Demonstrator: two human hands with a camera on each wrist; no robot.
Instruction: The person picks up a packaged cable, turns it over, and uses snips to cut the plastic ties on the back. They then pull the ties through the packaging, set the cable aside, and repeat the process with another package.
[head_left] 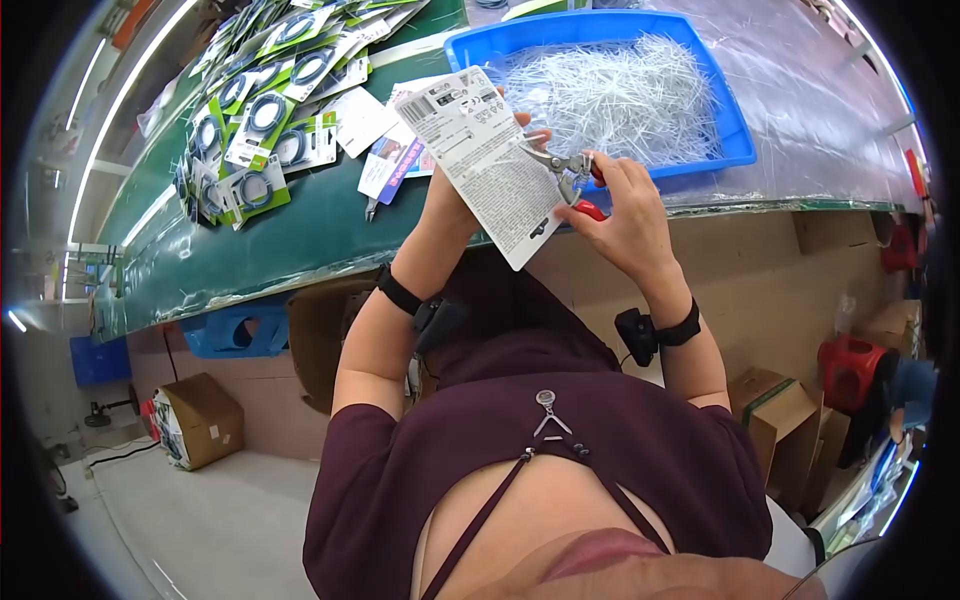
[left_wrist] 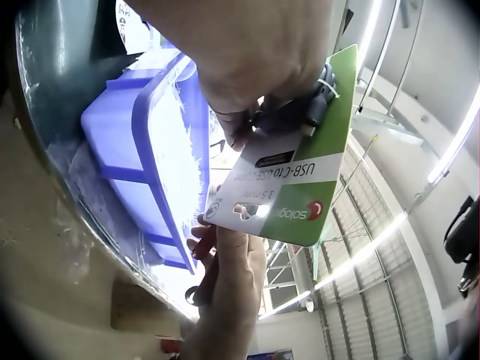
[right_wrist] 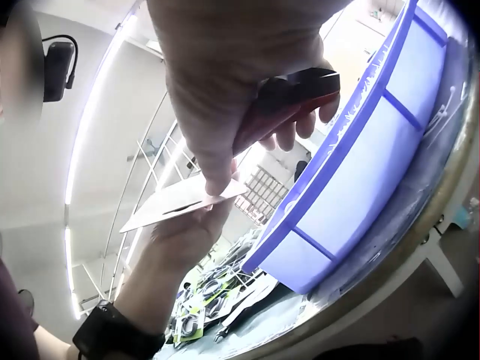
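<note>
My left hand point(left_wrist: 251, 64) holds a printed cable card point(head_left: 480, 165) by its far part, fingers partly hidden behind it. The card's text-covered white back faces up in the head view. Its green and white front shows in the left wrist view, lettered USB-C, with a coiled dark cable point(left_wrist: 319, 105) bound by a white tie. My right hand point(head_left: 632, 218) grips red-handled pliers point(head_left: 570, 180), their metal jaws right at the card's right edge. In the right wrist view my thumb lies close against the card's edge.
Just beyond my hands, a blue bin point(head_left: 738, 135) holds a heap of thin white plastic strips. Many carded cables point(head_left: 265, 115) pile up at the left of the green table point(head_left: 250, 270). A blue and white printed card point(head_left: 390, 165) lies nearer. Cardboard boxes point(head_left: 770, 405) stand below.
</note>
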